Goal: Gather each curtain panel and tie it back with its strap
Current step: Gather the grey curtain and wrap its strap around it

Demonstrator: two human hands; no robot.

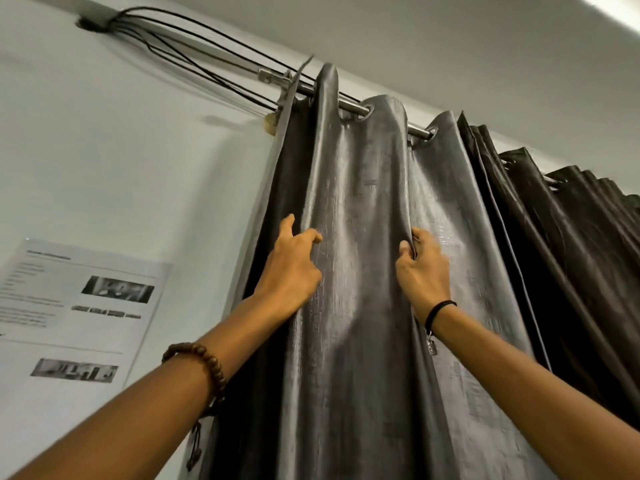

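A shiny grey curtain panel [360, 237] hangs by eyelets from a metal rod [349, 107] near the ceiling. My left hand [291, 268] is raised to a fold on the panel's left side, its fingers curled round the fold. My right hand [422, 268] pinches another fold further right, thumb in front and fingers tucked behind the cloth. A darker curtain panel [561, 244] hangs bunched to the right on the same rod. No strap shows in view.
Black cables [180, 39] run from a wall hole along the rod's left end. A printed paper sheet [79, 306] is stuck to the white wall at the left. The ceiling is close above the rod.
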